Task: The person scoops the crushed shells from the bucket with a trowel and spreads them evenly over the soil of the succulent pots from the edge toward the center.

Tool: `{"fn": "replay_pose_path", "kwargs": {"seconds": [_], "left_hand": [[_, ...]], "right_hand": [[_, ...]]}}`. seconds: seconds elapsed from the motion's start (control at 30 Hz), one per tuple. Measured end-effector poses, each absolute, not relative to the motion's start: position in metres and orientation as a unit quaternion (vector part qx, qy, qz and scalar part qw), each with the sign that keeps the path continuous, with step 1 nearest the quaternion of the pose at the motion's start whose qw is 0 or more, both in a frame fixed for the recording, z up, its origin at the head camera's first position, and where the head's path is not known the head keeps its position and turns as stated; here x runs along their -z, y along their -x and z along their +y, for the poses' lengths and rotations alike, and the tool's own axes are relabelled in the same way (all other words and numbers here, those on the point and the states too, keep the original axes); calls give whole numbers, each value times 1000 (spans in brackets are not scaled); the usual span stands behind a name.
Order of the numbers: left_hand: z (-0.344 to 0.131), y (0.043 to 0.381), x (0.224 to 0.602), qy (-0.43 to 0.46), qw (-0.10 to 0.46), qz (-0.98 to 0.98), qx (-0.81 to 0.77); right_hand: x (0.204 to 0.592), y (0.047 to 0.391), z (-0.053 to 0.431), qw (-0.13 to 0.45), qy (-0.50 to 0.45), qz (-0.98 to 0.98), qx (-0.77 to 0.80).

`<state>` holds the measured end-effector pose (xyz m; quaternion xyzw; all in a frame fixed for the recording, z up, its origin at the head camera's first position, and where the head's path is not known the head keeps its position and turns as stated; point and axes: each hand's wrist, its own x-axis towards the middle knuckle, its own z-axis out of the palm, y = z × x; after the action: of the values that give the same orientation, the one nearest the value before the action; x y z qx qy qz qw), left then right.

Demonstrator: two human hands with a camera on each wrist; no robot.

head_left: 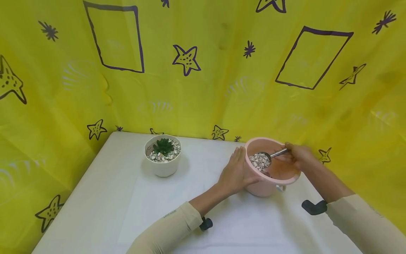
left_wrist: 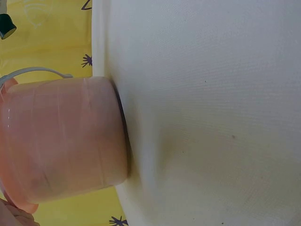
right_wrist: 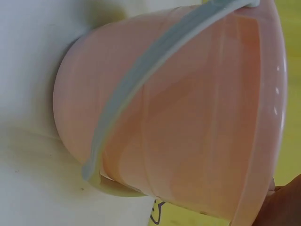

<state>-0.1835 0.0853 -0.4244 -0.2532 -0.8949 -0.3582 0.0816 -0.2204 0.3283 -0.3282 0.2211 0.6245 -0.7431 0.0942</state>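
A pink bucket (head_left: 261, 187) stands tilted on the white table, its mouth toward me. My left hand (head_left: 234, 173) lies flat along its left wall, fingers straight up to the rim and thumb across the front. My right hand (head_left: 299, 155) reaches over the right rim and pinches the handle of a metal scoop (head_left: 279, 152). The scoop's bowl is inside the bucket, among pale pebbles (head_left: 260, 161). In the right wrist view, the bucket's grey handle (right_wrist: 141, 70) hangs across its outer wall.
At the left, a white faceted pot (head_left: 165, 167) holds a green succulent (head_left: 163, 146) amid pale pebbles. The white table (head_left: 104, 197) ends against a yellow curtain (head_left: 203, 102) with drawn stars. Black wrist mounts (head_left: 314, 207) stick out beside the sleeves.
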Motion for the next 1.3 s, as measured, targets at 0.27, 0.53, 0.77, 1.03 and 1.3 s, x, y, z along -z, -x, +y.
{"fn": "replay_pose_path", "kwargs": {"seconds": [0.27, 0.53, 0.77, 1.03, 1.3], "left_hand": [[85, 183, 422, 252, 77, -893, 364], [85, 182, 419, 248, 68, -896, 361], [85, 182, 420, 251, 64, -894, 365], [85, 183, 421, 258, 73, -889, 371], [85, 181, 422, 247, 55, -889, 383]], "right_hand": [[322, 215, 340, 99, -249, 549, 791], [320, 211, 352, 105, -239, 502, 824], [320, 208, 361, 125, -225, 486, 835], [321, 205, 374, 135, -248, 437, 854], [324, 201, 388, 139, -248, 374, 883]]}}
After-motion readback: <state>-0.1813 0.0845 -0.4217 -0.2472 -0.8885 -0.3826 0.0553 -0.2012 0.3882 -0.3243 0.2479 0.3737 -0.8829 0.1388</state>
